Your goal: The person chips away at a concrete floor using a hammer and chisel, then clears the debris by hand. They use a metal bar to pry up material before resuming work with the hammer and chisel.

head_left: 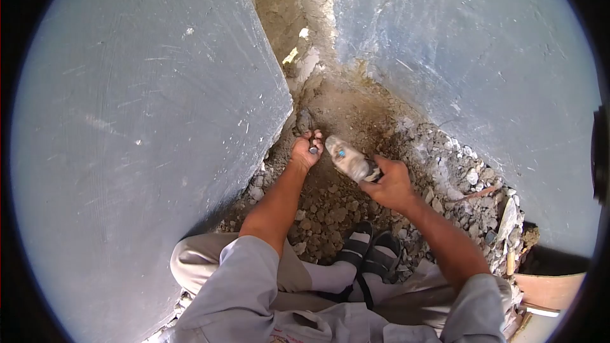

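My left hand (306, 148) is closed around a chisel, and its round metal end (313, 150) shows at the top of the fist. The lower part of the chisel is hidden by my fingers, close to the dirt at the corner between the two grey panels. In my right hand (393, 185) I grip a thick, pale, club-like tool (348, 157) with a small blue patch. Motion smears it, and I cannot tell its exact kind. Its blunt far end is just right of my left fist, over the loose soil.
Large grey slabs stand on the left (146, 121) and right (470, 44), with a dirt gap (279, 0) between them. Broken rubble (330, 209) covers the ground around my sandalled feet (356, 248). A curved reddish-brown piece (549, 289) lies at lower right.
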A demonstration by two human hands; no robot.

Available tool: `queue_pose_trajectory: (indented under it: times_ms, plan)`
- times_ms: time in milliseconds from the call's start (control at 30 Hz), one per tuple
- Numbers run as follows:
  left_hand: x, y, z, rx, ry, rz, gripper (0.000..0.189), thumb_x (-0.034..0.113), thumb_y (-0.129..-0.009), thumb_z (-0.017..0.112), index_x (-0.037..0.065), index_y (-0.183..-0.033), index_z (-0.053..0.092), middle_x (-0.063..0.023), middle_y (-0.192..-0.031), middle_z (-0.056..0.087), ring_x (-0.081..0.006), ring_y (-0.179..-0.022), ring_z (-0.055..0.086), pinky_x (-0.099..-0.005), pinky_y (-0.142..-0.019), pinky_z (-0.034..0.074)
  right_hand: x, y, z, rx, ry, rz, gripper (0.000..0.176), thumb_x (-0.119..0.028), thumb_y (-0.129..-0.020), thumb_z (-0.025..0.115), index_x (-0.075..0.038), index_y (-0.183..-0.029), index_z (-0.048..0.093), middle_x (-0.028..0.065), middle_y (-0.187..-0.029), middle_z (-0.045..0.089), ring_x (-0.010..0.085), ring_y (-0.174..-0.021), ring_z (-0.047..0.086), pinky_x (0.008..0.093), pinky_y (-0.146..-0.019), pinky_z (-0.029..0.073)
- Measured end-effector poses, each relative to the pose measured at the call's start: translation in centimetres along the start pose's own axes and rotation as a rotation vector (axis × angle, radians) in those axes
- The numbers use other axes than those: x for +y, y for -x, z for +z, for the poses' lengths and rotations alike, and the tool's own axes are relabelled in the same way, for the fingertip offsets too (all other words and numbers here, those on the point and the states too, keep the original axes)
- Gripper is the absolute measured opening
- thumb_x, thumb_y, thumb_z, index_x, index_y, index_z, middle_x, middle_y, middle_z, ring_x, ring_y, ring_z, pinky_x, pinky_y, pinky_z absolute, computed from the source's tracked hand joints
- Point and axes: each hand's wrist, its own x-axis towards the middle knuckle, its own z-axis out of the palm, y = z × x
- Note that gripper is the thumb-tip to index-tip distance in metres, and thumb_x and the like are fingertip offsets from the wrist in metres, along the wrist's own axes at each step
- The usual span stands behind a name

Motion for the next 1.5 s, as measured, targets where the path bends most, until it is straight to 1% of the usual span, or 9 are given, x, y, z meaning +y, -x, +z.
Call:
queue_pose_trajectory:
  times_ms: [233, 400, 633, 833, 967, 1233, 1367, 1400, 1500]
  plan:
    - [2.0, 1.5, 1.5, 0.067, -0.178, 0.134, 0.014, 0.020, -0.104, 0.049, 0.008, -0.105, 0.056, -0.0102, -0.093, 0.067, -0.0239, -0.075, 0.066, -0.0415, -0.070, 0.061, 2.4, -3.3, 7.2, 0.220, 0.062, -0.496, 0.038, -0.019, -0.058, 0.079, -0.004, -0.083, 0.055, 0.0170, -0.072, 0.061, 0.0409, -0.069, 0.064, 0.0476, -0.063, 0.052]
    - [2.4, 0.9, 1.6, 0.012, -0.279, 0.087, 0.011, 0.014, -0.102, 0.054, 0.005, -0.108, 0.057, -0.0126, -0.100, 0.068, -0.0200, -0.073, 0.065, -0.0368, -0.069, 0.061, 3.7, -4.7, 9.6, -0.198, 0.374, 0.083, 0.030, -0.024, -0.069, 0.076, -0.003, -0.085, 0.062, 0.0184, -0.082, 0.070, 0.0392, -0.077, 0.069, 0.0486, -0.070, 0.055]
    - [1.9, 0.1, 1.1, 0.000, -0.179, -0.001, 0.013, 0.022, -0.101, 0.057, 0.009, -0.100, 0.060, -0.0063, -0.089, 0.066, -0.0240, -0.073, 0.067, -0.0430, -0.072, 0.061, 2.1, -2.3, 7.4, 0.135, 0.090, -0.592, 0.031, -0.022, -0.067, 0.076, -0.007, -0.092, 0.063, 0.0156, -0.082, 0.066, 0.0366, -0.072, 0.067, 0.0502, -0.070, 0.053]
    - [0.9, -0.5, -0.2, -0.230, -0.230, -0.029, 0.024, 0.023, -0.101, 0.057, 0.001, -0.094, 0.060, -0.0090, -0.081, 0.064, -0.0262, -0.073, 0.067, -0.0443, -0.071, 0.061, 3.0, -3.7, 9.1, -0.223, 0.324, 0.175, 0.028, -0.021, -0.071, 0.074, -0.002, -0.090, 0.065, 0.0197, -0.081, 0.069, 0.0405, -0.079, 0.068, 0.0481, -0.074, 0.054]
    - [-0.8, 1.4, -0.2, -0.087, -0.381, 0.034, 0.021, 0.017, -0.103, 0.052, -0.001, -0.094, 0.058, -0.0122, -0.082, 0.062, -0.0291, -0.080, 0.066, -0.0469, -0.079, 0.061, 3.1, -1.4, 9.6, -0.133, 0.106, 0.223, 0.031, -0.024, -0.071, 0.074, 0.000, -0.090, 0.066, 0.0230, -0.080, 0.069, 0.0424, -0.081, 0.068, 0.0488, -0.075, 0.054]
    - [-2.0, 2.3, 2.1, 0.038, 0.139, -0.028, 0.027, 0.019, -0.107, 0.039, -0.003, -0.105, 0.054, -0.0171, -0.093, 0.064, -0.0351, -0.090, 0.068, -0.0524, -0.089, 0.059, 3.3, -0.6, 8.2, 0.025, -0.104, 0.203, 0.034, -0.024, -0.069, 0.076, 0.001, -0.088, 0.064, 0.0250, -0.079, 0.068, 0.0439, -0.078, 0.068, 0.0483, -0.072, 0.053]
    - [-0.3, 3.5, 1.4, -0.175, 0.188, -0.128, 0.029, 0.020, -0.107, 0.039, -0.005, -0.108, 0.054, -0.0207, -0.102, 0.067, -0.0343, -0.091, 0.068, -0.0495, -0.092, 0.058, 1.5, -1.1, 7.5, 0.275, -0.148, -0.149, 0.032, -0.019, -0.069, 0.078, 0.002, -0.088, 0.064, 0.0233, -0.081, 0.067, 0.0423, -0.079, 0.068, 0.0471, -0.071, 0.054]
    - [-1.6, 2.4, 2.7, 0.105, 0.073, 0.141, 0.029, 0.020, -0.107, 0.040, -0.005, -0.106, 0.054, -0.0204, -0.101, 0.067, -0.0331, -0.089, 0.069, -0.0474, -0.090, 0.059, 2.8, -1.4, 7.9, 0.256, -0.149, -0.189, 0.031, -0.018, -0.070, 0.078, 0.002, -0.089, 0.064, 0.0225, -0.081, 0.068, 0.0417, -0.080, 0.068, 0.0471, -0.071, 0.054]
    - [-1.1, 2.4, 2.2, 0.035, 0.141, 0.073, 0.028, 0.019, -0.107, 0.040, -0.004, -0.104, 0.055, -0.0193, -0.097, 0.067, -0.0313, -0.086, 0.069, -0.0462, -0.087, 0.061, 5.6, -2.9, 9.6, 0.195, 0.108, -0.203, 0.033, -0.021, -0.069, 0.077, 0.001, -0.091, 0.065, 0.0204, -0.079, 0.068, 0.0403, -0.081, 0.068, 0.0474, -0.074, 0.055]
